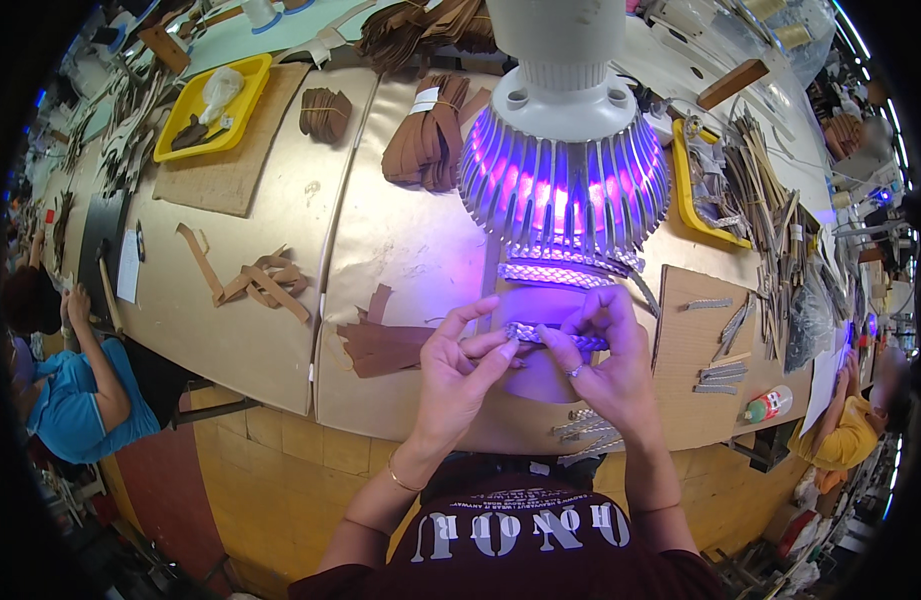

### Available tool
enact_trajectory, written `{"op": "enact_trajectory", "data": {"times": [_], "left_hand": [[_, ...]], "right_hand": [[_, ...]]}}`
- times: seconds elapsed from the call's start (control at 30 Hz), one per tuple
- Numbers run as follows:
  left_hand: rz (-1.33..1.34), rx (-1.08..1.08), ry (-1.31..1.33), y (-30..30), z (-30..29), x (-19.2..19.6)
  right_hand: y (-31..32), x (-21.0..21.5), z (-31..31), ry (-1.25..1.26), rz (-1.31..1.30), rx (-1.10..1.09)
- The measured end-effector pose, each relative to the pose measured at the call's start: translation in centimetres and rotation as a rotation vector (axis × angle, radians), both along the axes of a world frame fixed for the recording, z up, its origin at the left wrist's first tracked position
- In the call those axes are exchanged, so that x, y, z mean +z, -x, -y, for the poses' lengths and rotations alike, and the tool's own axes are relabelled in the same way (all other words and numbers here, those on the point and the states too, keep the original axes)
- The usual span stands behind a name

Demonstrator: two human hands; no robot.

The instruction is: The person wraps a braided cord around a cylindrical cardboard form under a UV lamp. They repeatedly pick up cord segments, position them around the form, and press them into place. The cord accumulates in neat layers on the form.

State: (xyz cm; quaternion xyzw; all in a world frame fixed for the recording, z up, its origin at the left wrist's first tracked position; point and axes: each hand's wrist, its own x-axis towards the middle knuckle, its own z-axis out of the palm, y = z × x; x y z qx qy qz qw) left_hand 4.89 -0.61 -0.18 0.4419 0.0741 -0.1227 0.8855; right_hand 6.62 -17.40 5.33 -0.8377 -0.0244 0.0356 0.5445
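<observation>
A short silvery braided strip (587,342) is stretched between my hands, lit purple under the lamp. My left hand (458,375) pinches its left end between thumb and fingers. On the strip's middle and right part, my right hand (608,365) has thumb and fingers closed, a ring on one finger. Just beyond my fingers lie more braided strips (552,273), partly hidden by the lamp. A fan of flat brown strips (380,345) rests beside my left hand. Thin braided pieces (586,430) lie at the table's near edge, below my right hand.
A finned lamp (565,170) hangs low just beyond my hands. Yellow trays (170,150) stand far left and far right. Brown strip bundles (425,135) lie farther back; cardboard (670,350) with braided pieces and a bottle (768,405) are at right. Co-workers (90,385) sit on both sides.
</observation>
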Motion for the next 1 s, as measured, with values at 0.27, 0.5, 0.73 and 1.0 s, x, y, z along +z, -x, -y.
{"op": "enact_trajectory", "data": {"times": [0.27,0.5,0.73,1.0], "left_hand": [[-0.070,0.077,-0.126,-0.6,0.3,-0.4],[0.205,0.207,-0.546,0.2,1.6,-0.4],[0.605,0.175,-1.004,2.1,1.7,0.2],[0.726,0.109,-1.057,2.2,2.0,-0.2]], "right_hand": [[-0.2,0.3,-0.7,0.183,-0.033,-0.078],[-0.9,1.3,-0.8,0.312,-0.076,-0.025],[-1.2,1.8,-0.9,0.321,-0.053,0.005],[-0.6,4.4,2.9,0.510,-0.178,0.109]]}}
